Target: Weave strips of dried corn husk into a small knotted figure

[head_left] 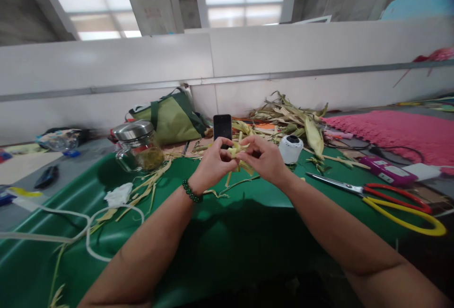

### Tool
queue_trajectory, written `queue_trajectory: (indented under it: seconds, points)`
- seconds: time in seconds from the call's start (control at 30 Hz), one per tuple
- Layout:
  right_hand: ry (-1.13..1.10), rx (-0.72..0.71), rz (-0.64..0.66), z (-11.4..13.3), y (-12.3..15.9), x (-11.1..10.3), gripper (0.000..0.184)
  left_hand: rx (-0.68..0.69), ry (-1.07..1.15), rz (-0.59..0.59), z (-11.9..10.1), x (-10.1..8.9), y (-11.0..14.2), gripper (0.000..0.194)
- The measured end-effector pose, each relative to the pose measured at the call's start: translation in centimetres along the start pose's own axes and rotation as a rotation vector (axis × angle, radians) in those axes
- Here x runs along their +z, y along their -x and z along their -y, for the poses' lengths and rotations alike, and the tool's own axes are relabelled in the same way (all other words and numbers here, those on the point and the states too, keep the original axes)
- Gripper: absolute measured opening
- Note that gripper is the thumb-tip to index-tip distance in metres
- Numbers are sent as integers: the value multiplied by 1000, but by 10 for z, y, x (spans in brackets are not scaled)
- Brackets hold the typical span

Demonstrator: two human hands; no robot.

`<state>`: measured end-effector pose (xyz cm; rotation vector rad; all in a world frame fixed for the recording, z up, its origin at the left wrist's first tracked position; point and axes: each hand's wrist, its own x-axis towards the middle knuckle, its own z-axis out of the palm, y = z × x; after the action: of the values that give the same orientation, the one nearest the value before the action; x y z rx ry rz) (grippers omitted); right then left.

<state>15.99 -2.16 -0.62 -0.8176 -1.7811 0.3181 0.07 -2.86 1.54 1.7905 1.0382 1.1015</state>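
Pale yellow corn husk strips (238, 149), crossed or folded over each other, are held up in front of me between both hands. My left hand (217, 162), with a green bead bracelet at the wrist, pinches them from the left. From the right, the thumb and fingers of my right hand (263, 157) are closed on the same strips. Loose ends hang below the fingers. Just behind stands a dark phone (222, 127), partly covered by my left hand. A white thread spool (291, 149) sits beyond my right hand.
Scissors (358, 189) with red and yellow handles lie at right, near a purple device (388, 171). A glass jar (138, 146) and green bag (173, 118) stand left. Husks (291, 116) are heaped behind. White tubing (88, 225) and scraps lie on the green cover (227, 225).
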Motion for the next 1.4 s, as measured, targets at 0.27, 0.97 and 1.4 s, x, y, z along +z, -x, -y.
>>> queue_trajectory:
  seconds: [0.27,0.97,1.4]
  points:
    - [-108,57,-48,3,-3,-6,30,-4,272,94,-1,7,0,14]
    - [103,-237,32,4,2,-5,21,242,-117,-32,14,14,0,16]
    - [-53,-204,-211,11,2,-10,10,70,-44,271,20,19,-6,6]
